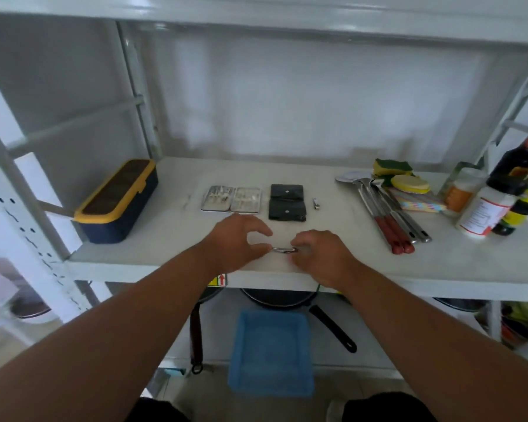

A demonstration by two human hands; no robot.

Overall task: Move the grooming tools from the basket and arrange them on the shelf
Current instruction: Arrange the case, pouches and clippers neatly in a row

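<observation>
White shelf point(153, 254), front edge running across the middle of the frame; both hands work just behind that edge, centre frame. Left hand point(235, 239) and right hand point(320, 258) each pinch one end of a small metal grooming tool point(284, 249), fingers curled, thumb and forefinger closed on it; whether the tool touches the shelf surface I cannot tell. Bare shelf lies to the left of the left hand and to the right of the right hand along the front edge. Behind the hands, mid-shelf, in a row: open metal manicure case point(230, 198), black folded pouch point(287, 202), small nail clipper point(315, 203), each apart from the next. Far left, a dark box with yellow lid point(116, 201), near the shelf upright. Right side crowded: long-handled utensils point(390, 214) angled toward the front edge, sponges point(393, 169), a white bottle point(485, 211) and a dark bottle point(518, 162) at the right margin. Lower centre of frame, below the shelf, a blue basket point(270, 351) and a pan point(279, 298) with its handle pointing right.
</observation>
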